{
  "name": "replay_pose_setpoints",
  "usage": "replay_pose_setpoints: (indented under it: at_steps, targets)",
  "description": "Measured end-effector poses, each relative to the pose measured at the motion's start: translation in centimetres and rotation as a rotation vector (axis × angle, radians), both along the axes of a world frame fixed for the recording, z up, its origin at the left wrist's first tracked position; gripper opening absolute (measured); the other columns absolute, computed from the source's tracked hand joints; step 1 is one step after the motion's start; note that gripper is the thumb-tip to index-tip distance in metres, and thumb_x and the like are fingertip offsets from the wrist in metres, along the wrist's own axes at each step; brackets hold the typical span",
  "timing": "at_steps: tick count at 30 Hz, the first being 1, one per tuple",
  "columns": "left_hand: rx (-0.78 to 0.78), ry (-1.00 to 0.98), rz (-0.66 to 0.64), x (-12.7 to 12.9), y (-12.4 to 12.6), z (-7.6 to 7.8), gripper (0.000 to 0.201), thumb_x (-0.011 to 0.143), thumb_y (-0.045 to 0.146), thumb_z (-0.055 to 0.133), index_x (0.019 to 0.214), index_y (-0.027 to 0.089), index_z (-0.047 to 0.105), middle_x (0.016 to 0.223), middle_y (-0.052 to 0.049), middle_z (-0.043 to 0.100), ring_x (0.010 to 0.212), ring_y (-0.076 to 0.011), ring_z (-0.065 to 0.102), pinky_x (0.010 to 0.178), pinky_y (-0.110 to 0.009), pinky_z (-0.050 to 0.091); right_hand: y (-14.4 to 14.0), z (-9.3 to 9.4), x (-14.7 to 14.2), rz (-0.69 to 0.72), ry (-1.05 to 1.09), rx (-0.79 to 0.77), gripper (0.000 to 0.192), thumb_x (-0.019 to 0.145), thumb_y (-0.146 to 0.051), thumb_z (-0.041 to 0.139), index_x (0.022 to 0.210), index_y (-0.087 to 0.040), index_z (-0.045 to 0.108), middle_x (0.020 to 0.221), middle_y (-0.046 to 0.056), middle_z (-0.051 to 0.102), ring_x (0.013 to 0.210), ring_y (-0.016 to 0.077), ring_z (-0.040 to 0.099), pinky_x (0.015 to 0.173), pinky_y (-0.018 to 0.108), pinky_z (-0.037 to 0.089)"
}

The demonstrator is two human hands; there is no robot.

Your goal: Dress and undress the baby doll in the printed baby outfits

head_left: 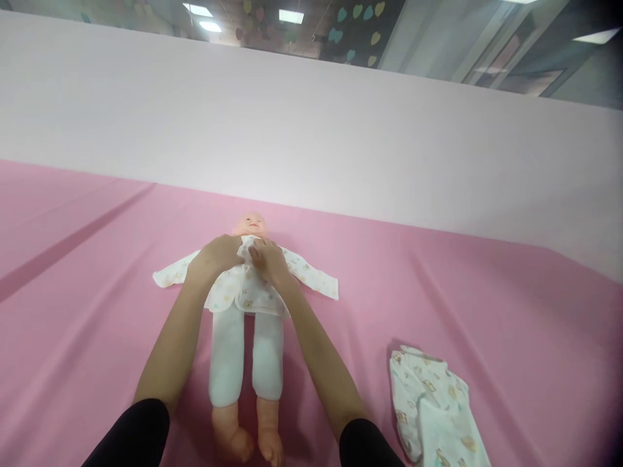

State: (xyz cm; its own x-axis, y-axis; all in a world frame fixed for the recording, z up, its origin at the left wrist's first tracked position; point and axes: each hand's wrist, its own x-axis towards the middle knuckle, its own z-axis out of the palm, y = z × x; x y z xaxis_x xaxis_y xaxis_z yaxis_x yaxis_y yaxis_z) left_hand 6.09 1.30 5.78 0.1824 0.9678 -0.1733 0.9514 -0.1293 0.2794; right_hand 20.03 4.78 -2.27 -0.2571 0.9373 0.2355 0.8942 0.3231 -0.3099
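Note:
A baby doll (267, 363) lies on its back, its head away from me and its bare feet toward me. It wears a white printed baby jacket (263, 292) with both sleeves spread out to the sides. At the jacket's collar, my left hand (221, 253) has its fingers closed on the cloth. Close beside it, my right hand (267, 257) pinches the other front edge just under the doll's chin. The two front edges meet near the chest and part slightly at the hem. My fingertips are partly hidden by the backs of my hands and the fabric.
Folded printed baby clothes (438, 408) lie to the right on the pink sheet (360, 311), which has several creases. Behind the doll stands a low white wall (302, 136), with glass (311, 32) above it showing ceiling lights and heart-shaped decorations.

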Motion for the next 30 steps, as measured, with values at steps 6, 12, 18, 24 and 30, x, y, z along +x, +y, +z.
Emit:
replay_pose_setpoints:
  at_steps: [6, 12, 18, 24, 30]
  targets:
    - [-0.056, 0.019, -0.100, -0.1, 0.4, -1.0, 0.026, 0.061, 0.014, 0.062, 0.086, 0.016, 0.066, 0.084, -0.009, 0.069, 0.070, -0.0231, 0.063, 0.055, -0.028, 0.041, -3.4, 0.5, -2.8, 0.012, -0.173, -0.079, 0.047, 0.096, -0.034, 0.044, 0.132, -0.004, 0.044, 0.139, 0.029, 0.039, 0.129, 0.0400, 0.035, 0.098, 0.060, 0.040]
    - [0.013, -0.124, -0.126, -2.2, 0.4, -3.0, 0.042, 0.066, 0.013, 0.059, 0.108, 0.017, 0.063, 0.099, -0.005, 0.070, 0.084, -0.0182, 0.065, 0.067, -0.024, 0.048, -3.9, -1.6, -4.1, -0.086, -0.133, -0.019, 0.056, 0.099, -0.028, 0.031, 0.147, 0.000, 0.025, 0.151, 0.027, 0.021, 0.141, 0.0407, 0.016, 0.105, 0.069, 0.022]
    - [0.170, -0.288, -0.053, -3.2, -5.8, -6.8, 0.043, 0.086, 0.032, 0.048, 0.124, 0.014, 0.056, 0.125, -0.013, 0.058, 0.114, -0.0265, 0.056, 0.098, -0.038, 0.044, -6.8, -3.6, -3.2, -0.123, -0.010, 0.114, 0.057, 0.101, -0.041, 0.032, 0.149, -0.011, 0.027, 0.153, 0.017, 0.023, 0.142, 0.0320, 0.019, 0.113, 0.058, 0.019]
    - [0.104, -0.600, 0.092, -2.8, -14.1, -11.7, 0.072, 0.094, 0.050, 0.033, 0.153, 0.017, 0.008, 0.155, -0.015, 0.025, 0.142, -0.0284, 0.028, 0.114, -0.048, 0.028, -15.6, -6.0, -1.3, -0.160, 0.072, 0.003, 0.059, 0.097, -0.029, 0.041, 0.151, -0.012, 0.024, 0.156, 0.016, 0.012, 0.144, 0.0352, 0.008, 0.114, 0.059, 0.017]
    - [0.063, -0.917, 0.155, -1.7, -20.8, -14.4, 0.084, 0.083, 0.046, 0.059, 0.150, 0.017, 0.017, 0.156, -0.014, 0.021, 0.145, -0.0278, 0.022, 0.119, -0.046, 0.023, -24.0, -6.6, 1.1, -0.187, 0.651, -0.348, 0.066, 0.092, -0.034, 0.045, 0.151, -0.018, 0.021, 0.150, 0.019, 0.028, 0.116, 0.0322, 0.056, 0.088, 0.046, 0.053]
